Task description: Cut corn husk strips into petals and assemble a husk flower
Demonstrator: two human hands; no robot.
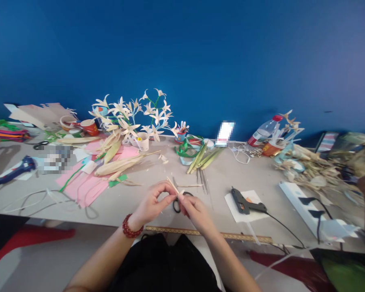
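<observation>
My left hand [155, 201], with a red bead bracelet at the wrist, pinches a narrow cream strip [172, 185] that looks like corn husk. Its fingers meet those of my right hand [196, 208], which is closed on the strip's lower end. Both hands are just above the table near its front edge. Behind them, black-handled scissors [177, 206] lie partly hidden. Beyond the fingertips are several thin wires [204, 181] and a slim pale husk piece [191, 185]. Green husk leaves [198, 160] lie farther back.
White husk flowers [129, 129] stand back left, behind pink paper [83, 190] and dry husks [117, 165]. A black glue gun [246, 204] rests on white paper at right, beside a power strip [301, 209]. A wooden ruler [231, 235] lies along the front edge. Other people's arms show at both sides.
</observation>
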